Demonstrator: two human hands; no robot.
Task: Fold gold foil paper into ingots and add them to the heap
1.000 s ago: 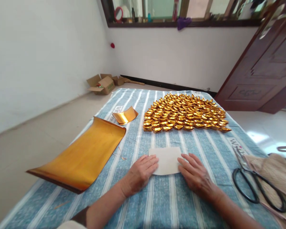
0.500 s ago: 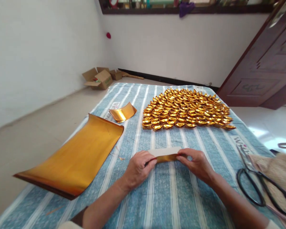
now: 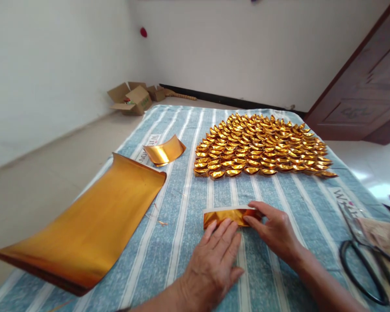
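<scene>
Left hand [image 3: 214, 260] spread flat, right hand [image 3: 276, 232] pinching the shiny folded gold foil strip [image 3: 229, 215]

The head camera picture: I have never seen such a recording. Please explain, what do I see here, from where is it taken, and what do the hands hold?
A person wears the camera on the head, so you look forward and down at their own two bare hands. The left hand lies flat, its fingertips on a folded gold paper strip. The right hand pinches the strip's right end. They work on a blue striped cloth. On it lie a large gold sheet, a small curled gold piece, many folded gold ingots in rows, and black scissors at the right.
</scene>
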